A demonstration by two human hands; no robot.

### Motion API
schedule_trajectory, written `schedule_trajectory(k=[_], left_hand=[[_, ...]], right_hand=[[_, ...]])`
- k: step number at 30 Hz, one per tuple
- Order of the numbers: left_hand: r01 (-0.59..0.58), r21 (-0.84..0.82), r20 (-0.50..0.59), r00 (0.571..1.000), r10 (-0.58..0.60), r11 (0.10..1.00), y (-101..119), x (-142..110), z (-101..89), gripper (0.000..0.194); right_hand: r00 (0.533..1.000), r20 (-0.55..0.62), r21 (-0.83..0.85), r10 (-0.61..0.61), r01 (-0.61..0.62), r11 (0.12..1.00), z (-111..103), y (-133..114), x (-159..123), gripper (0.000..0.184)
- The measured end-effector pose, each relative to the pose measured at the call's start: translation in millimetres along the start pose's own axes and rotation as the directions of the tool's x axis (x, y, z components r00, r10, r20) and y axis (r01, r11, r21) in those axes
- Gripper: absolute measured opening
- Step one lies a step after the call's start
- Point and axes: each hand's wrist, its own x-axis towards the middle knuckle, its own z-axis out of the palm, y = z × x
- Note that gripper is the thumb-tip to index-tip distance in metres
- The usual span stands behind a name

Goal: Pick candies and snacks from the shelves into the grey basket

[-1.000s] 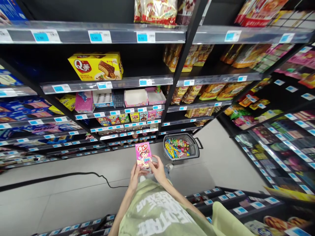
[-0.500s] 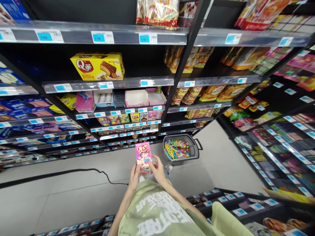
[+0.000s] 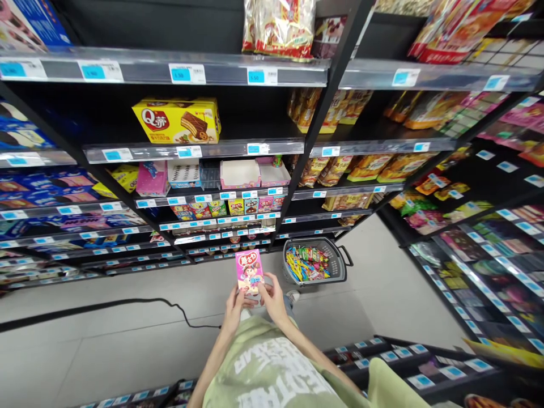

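A pink snack box point(image 3: 249, 271) with a cartoon figure and red-and-white lettering is held upright in front of my body, its printed face toward me. My left hand point(image 3: 236, 303) grips its lower left corner, thumb on the front. On the lower right, my right hand point(image 3: 272, 294) closes round the box with the thumb over its front; the fingers behind are partly hidden. Similar small boxes point(image 3: 266, 204) in pink, yellow and brown line a low shelf ahead. To the right of my hands, a grey basket point(image 3: 338, 258) full of colourful packaged sweets point(image 3: 306, 260) stands on the floor.
Black shelving with price-tagged edges point(image 3: 195, 152) rises ahead, holding a yellow cake box point(image 3: 178, 122) and bagged bread point(image 3: 365, 168). A black cable point(image 3: 127, 300) crosses in front of the floor at left. More shelves point(image 3: 425, 368) stand behind me and at right.
The view has shifted slightly, so the shelves and basket sit a little lower and further right. Both hands keep hold of the pink box.
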Motion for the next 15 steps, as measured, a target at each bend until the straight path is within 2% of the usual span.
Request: schedule_trajectory(k=[7,15], left_hand=[[0.0,0.008,-0.016,1.0,0.0,1.0,7.4,-0.9,2.3,0.086],[-0.034,0.019,0.013,0.999,0.034,0.999,-1.0,1.6,-3.4,0.082]], right_hand=[[1.0,-0.003,-0.008,-0.007,0.007,1.0,-0.4,1.6,1.8,0.047],[0.999,-0.004,-0.054,-0.043,0.043,0.998,-4.4,12.7,4.5,0.042]])
